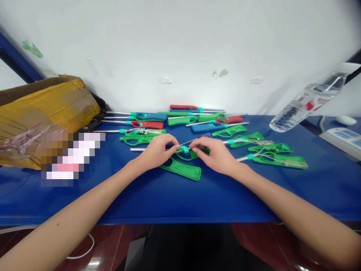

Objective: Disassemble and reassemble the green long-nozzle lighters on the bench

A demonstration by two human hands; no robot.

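In the middle of the table, my left hand [158, 150] and my right hand [213, 155] meet over an opened green gas lighter [186, 155] with a long metal tube. The fingertips of both hands pinch closely at either side of its small teal part [184, 149]. The exact grip of the right fingers is partly hidden. Just in front lies a loose green half-shell [186, 169], inner side up. A thin screwdriver with a purple handle [204, 135] rests behind my right hand.
Closed red, blue and green lighters [149, 116] lie along the wall. More opened green lighters [282, 160] with wires and gas tanks sit at right, another [138, 138] at left. A taped carton [47, 116] stands left; a water bottle [310, 99] and white device [344, 141] stand right.
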